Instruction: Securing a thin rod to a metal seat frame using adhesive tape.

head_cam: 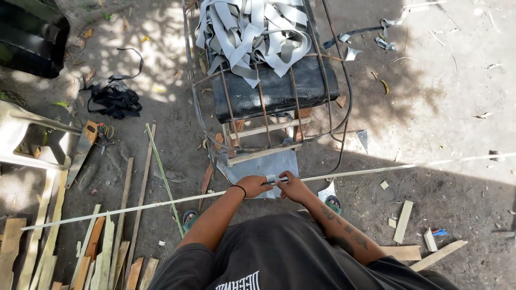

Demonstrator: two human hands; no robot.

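Observation:
A long thin pale rod (403,167) runs across the whole view from lower left to right. My left hand (253,185) and my right hand (292,186) both grip it at the middle, close together. Between my fingers sits a short piece of grey strap (271,178) wrapped at the rod. A black band circles my left wrist. Just beyond my hands stands a small wooden stool with a black cushion (277,88), caged by a frame of thin metal rods (346,91). A heap of grey straps (252,32) lies on the cushion.
Wooden slats and offcuts (102,247) lie on the dirt at lower left, more at lower right (403,220). A handsaw (83,145) and a black strap bundle (114,98) sit at left, by a white plastic chair (16,134). A grey sheet (258,164) lies under the stool.

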